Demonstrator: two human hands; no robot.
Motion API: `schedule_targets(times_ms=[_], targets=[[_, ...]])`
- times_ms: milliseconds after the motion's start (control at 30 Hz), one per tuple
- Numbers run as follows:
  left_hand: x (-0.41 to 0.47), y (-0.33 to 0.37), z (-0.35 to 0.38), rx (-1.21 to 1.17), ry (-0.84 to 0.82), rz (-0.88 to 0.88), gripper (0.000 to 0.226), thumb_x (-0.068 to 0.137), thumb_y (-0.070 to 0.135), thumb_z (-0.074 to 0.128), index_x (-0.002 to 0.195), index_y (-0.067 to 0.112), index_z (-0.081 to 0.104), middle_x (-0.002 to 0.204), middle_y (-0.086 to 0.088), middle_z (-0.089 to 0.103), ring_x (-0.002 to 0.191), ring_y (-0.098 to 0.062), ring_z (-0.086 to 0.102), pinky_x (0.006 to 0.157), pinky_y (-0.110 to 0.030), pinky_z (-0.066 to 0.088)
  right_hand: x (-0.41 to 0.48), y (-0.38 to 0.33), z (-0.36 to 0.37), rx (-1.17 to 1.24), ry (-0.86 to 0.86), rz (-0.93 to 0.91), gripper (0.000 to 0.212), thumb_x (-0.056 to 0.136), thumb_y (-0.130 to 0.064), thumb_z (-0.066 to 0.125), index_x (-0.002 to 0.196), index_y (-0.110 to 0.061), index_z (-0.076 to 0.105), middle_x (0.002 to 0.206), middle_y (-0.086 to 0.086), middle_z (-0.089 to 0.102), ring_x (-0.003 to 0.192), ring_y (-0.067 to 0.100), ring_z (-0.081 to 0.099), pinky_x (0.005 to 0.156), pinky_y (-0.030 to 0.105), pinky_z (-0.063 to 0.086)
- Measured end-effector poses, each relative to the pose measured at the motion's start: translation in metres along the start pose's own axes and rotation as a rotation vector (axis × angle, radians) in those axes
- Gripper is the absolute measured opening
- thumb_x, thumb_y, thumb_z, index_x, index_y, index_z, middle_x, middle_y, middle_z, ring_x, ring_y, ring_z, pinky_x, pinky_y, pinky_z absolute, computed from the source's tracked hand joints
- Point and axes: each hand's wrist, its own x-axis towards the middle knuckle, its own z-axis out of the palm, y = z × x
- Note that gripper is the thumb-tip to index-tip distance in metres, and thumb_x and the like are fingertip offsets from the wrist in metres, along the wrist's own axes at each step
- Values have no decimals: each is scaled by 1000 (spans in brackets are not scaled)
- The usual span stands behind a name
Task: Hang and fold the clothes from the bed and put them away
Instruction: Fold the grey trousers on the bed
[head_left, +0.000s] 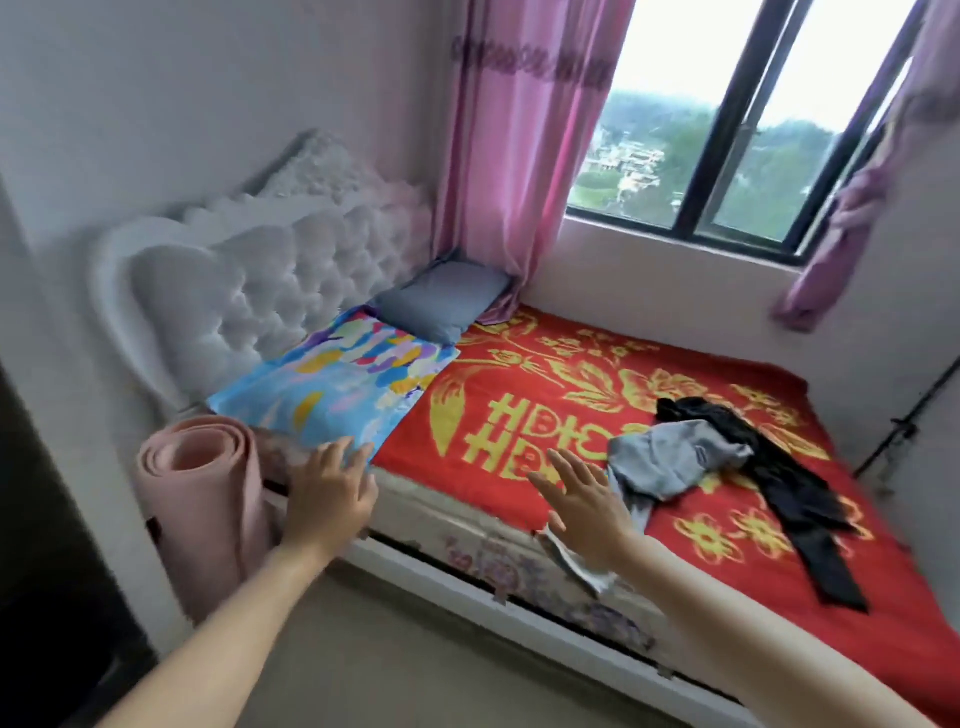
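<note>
You saw matt cloth: a crumpled grey garment (675, 457) and limp black trousers (779, 478) on the red woven bedspread (519, 384); the white tufted headboard (270, 291) looked softly padded.

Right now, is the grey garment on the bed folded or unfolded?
Unfolded: the grey garment lies crumpled in a loose, uneven heap on the red bedspread.

lighting: bright daylight from the window (727, 130), sky blown out white. soft shadows on the wall (156, 104). quality: overall motion blur, curtain (519, 130) smeared; wide-angle bending at the edges.
</note>
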Motion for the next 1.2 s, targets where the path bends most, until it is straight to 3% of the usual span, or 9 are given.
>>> schedule_targets(times_ms=[67, 133, 233, 500, 600, 667, 800, 900, 1200], targets=[[9, 58, 24, -76, -66, 42, 32, 65, 12, 75, 95, 1, 72, 93, -21, 68, 78, -38, 67, 59, -49, 54, -43, 44, 8, -42, -19, 144, 62, 86, -31, 61, 143, -21, 39, 153, 19, 22, 141, 34, 24, 110, 46, 28], [14, 108, 48, -155, -135, 108, 44, 58, 6, 85, 100, 3, 71, 99, -19, 68, 86, -38, 67, 65, -50, 54, -85, 76, 8, -61, -53, 268, 68, 58, -35, 84, 121, -20, 64, 132, 22, 53, 121, 35, 53, 91, 43, 49], [22, 163, 76, -267, -203, 153, 41, 75, 11, 75, 114, 6, 66, 116, -16, 63, 108, -35, 60, 85, -51, 47, -139, 108, 22, -40, -43, 404, 70, 27, -31, 93, 94, -20, 76, 101, 15, 70, 93, 29, 69, 65, 38, 58], [54, 217, 136, -345, -331, 243, 42, 91, 25, 56, 133, 18, 52, 140, -7, 46, 130, -23, 41, 105, -43, 31, -183, 128, 59, 3, -128, 604, 70, 23, -30, 93, 90, -20, 77, 96, 15, 71, 88, 27, 71, 60, 36, 59], [78, 222, 159, -382, -363, 267, 40, 89, 22, 59, 128, 14, 56, 136, -9, 50, 126, -26, 46, 102, -45, 35, -165, 147, 59, -12, -129, 647, 66, 30, -27, 93, 93, -19, 76, 99, 16, 70, 93, 28, 70, 65, 38, 59], [96, 220, 172, -408, -360, 266, 39, 88, 20, 62, 125, 12, 59, 133, -11, 54, 124, -27, 48, 99, -45, 37, -146, 165, 60, 7, -146, 672, 58, 52, -20, 89, 107, -16, 72, 114, 19, 65, 108, 33, 62, 80, 45, 55], [155, 199, 199, -419, -340, 211, 41, 91, 26, 56, 131, 15, 54, 137, -7, 50, 127, -24, 44, 100, -42, 37, -78, 192, 79, 44, -182, 692, 54, 93, -25, 51, 144, -20, 35, 152, 13, 23, 143, 25, 18, 113, 41, 24], [199, 179, 214, -366, -359, 220, 44, 93, 29, 52, 135, 19, 49, 139, -5, 47, 128, -23, 43, 100, -40, 37, -30, 200, 105, 97, -215, 734, 55, 96, -29, 41, 148, -26, 23, 156, 7, 13, 145, 18, 8, 114, 37, 17], [247, 134, 292, -242, -594, 203, 46, 96, 35, 44, 140, 23, 40, 141, 1, 42, 129, -17, 39, 100, -34, 37, 9, 185, 181, 233, -406, 880, 56, 95, -35, 41, 148, -28, 23, 155, 8, 14, 144, 18, 10, 113, 38, 21]])
